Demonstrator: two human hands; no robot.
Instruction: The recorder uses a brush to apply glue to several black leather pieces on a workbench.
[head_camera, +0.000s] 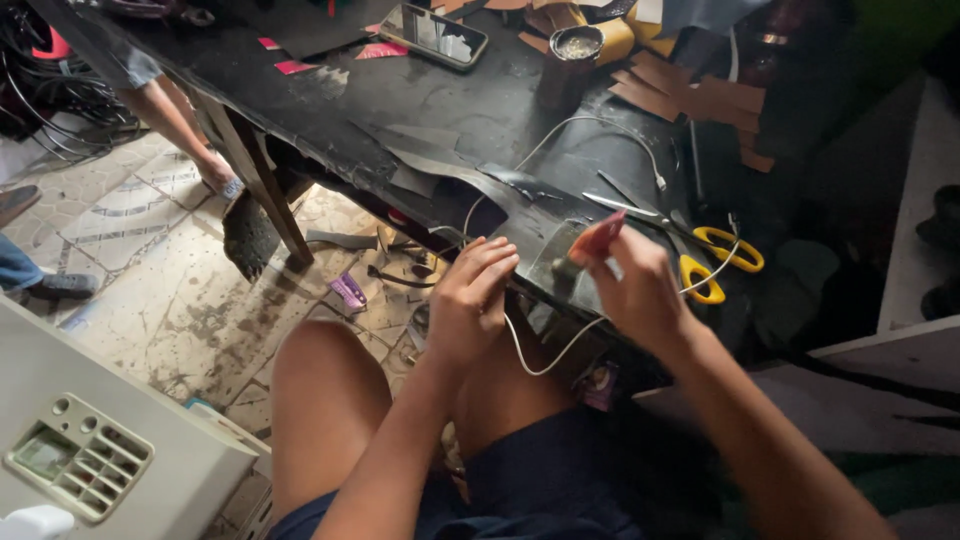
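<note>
My right hand (640, 290) grips a small brush with a red handle (598, 240), its tip resting on a dark piece of material (545, 235) at the near edge of the black worktable (400, 110). My left hand (470, 300) presses its fingers on that same edge, just left of the brush, holding the piece down. Scissors with yellow handles (715, 260) lie to the right of my right hand.
A white cable (600, 130) runs over the table and loops under my hands. A phone (435, 35), a small tin (577, 45) and brown cut pieces (690, 100) lie at the back. Another person's leg (170, 115) stands left. A white device (90, 440) sits lower left.
</note>
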